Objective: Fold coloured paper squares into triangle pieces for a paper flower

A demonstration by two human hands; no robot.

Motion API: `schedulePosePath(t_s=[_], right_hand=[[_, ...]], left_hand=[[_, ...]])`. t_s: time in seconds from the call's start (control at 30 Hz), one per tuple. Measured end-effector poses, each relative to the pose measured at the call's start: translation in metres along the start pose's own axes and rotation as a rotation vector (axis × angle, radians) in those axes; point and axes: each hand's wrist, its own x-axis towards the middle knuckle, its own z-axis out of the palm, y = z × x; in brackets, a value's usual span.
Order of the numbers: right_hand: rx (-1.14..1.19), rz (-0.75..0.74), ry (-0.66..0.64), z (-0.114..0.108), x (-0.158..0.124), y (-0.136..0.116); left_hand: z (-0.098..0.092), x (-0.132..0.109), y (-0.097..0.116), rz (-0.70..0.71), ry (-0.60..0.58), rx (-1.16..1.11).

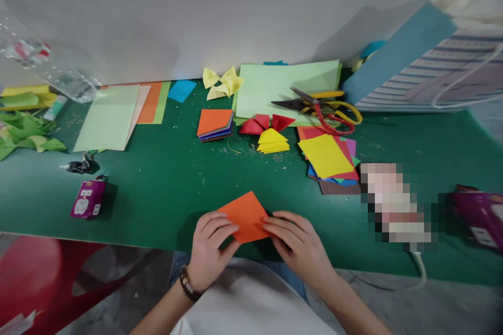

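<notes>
- Orange paper square [245, 217] being grasped by left hand [210, 248] and right hand [298, 246]
- Green mat [157, 204] lying beneath the grip
- Yellow paper triangles [273, 141] sitting ahead of the grip

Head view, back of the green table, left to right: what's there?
Pale green sheet, blue square, yellow paper bow, green sheet, striped bag.

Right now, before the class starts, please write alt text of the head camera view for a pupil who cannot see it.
The left hand, wearing a beaded bracelet, and right hand hold an orange paper square at the edge of a green table. Beyond them lie stacked coloured paper squares, folded yellow and red paper pieces and scissors.
</notes>
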Motion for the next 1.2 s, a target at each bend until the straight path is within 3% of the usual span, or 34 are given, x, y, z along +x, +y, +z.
schedulePosePath(t_s=[0.17, 0.33, 0.43, 0.53, 0.7, 0.93, 1.07, 1.2], right_hand=[[0.028, -0.022, -0.027, -0.006, -0.002, -0.001], [0.133, -0.100, -0.061, -0.007, 0.001, -0.001], [0.169, -0.058, -0.048, -0.003, 0.006, -0.003], [0.166, 0.041, -0.005, 0.004, 0.010, -0.006], [0.144, 0.162, -0.021, 0.007, 0.014, -0.006], [0.061, -0.032, -0.101, -0.001, 0.015, 0.004], [-0.010, -0.074, -0.054, -0.003, 0.013, 0.000], [0.065, -0.081, -0.084, -0.003, 0.010, -0.001]], left_hand=[[-0.002, 0.002, 0.004, -0.106, -0.070, -0.182], [-0.011, 0.000, -0.003, -0.002, -0.186, -0.193], [-0.007, -0.006, -0.004, 0.018, -0.125, -0.109], [-0.002, -0.011, -0.001, -0.063, -0.023, -0.026], [-0.002, -0.011, 0.001, -0.107, 0.013, -0.029], [-0.007, -0.008, -0.007, -0.173, 0.018, -0.109], [-0.006, -0.008, -0.012, -0.098, -0.053, -0.004], [-0.003, -0.010, -0.006, -0.047, -0.059, 0.117]])
